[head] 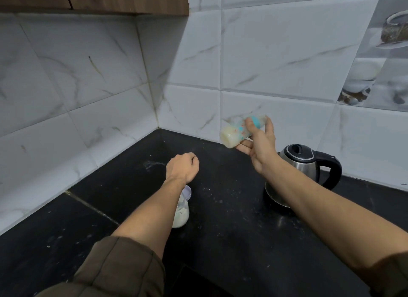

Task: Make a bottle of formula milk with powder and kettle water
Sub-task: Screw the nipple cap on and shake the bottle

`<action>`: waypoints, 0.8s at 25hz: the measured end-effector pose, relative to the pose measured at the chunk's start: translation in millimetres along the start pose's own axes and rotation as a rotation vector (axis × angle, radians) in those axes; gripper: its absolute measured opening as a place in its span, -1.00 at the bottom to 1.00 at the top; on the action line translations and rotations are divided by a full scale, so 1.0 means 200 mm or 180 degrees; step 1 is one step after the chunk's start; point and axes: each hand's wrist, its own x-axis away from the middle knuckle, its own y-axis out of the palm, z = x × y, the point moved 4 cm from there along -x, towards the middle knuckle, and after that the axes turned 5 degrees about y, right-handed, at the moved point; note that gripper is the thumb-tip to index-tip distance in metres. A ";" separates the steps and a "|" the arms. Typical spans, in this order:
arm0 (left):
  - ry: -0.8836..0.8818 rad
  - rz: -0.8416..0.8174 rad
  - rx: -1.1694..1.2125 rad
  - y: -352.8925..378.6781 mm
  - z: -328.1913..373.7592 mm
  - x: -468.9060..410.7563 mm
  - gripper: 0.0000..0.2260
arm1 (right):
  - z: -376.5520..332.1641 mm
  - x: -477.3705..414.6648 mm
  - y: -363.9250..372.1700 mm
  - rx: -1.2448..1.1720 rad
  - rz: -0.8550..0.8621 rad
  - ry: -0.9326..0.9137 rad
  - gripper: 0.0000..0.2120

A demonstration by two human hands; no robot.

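Right grip [262, 146] is raised above the desk [220, 230], thumb and fingers pinching the feeding bottle [234, 133] near its top end. The bottle lies almost level in the air, its round base pointing left and slightly toward the camera, and pale, creamy milk fills the base end. It is blurred; a teal band [256, 122] shows just beside the thumb, and small coloured marks run along the clear wall. The bottle touches nothing but this grip and hangs in front of the tiled wall [276, 53].

Left grip [182, 167] hovers lower and to the left, back of the hand up, its fingers curled into a loose fist with nothing seen inside. A brown sleeve [114, 268] is pushed up that forearm. Partly hidden under the forearm, a clear powder jar [182, 215] stands on the desk, white powder in its lower part and a lilac lid [187, 191] at its top; whether the lid is closed I cannot tell.

At the right a steel kettle [304, 162] with a black lid and black handle stands behind the right forearm, handle pointing right. The dark desk carries white specks, and a pale smear [152, 164] lies just left of the left grip. A wooden cabinet [95, 0] hangs at the upper left.
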 end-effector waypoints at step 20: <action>0.0048 0.0026 -0.0002 0.00 0.00 -0.02 -0.69 | 0.09 0.04 -0.01 0.0969 -0.0682 0.0108 -0.23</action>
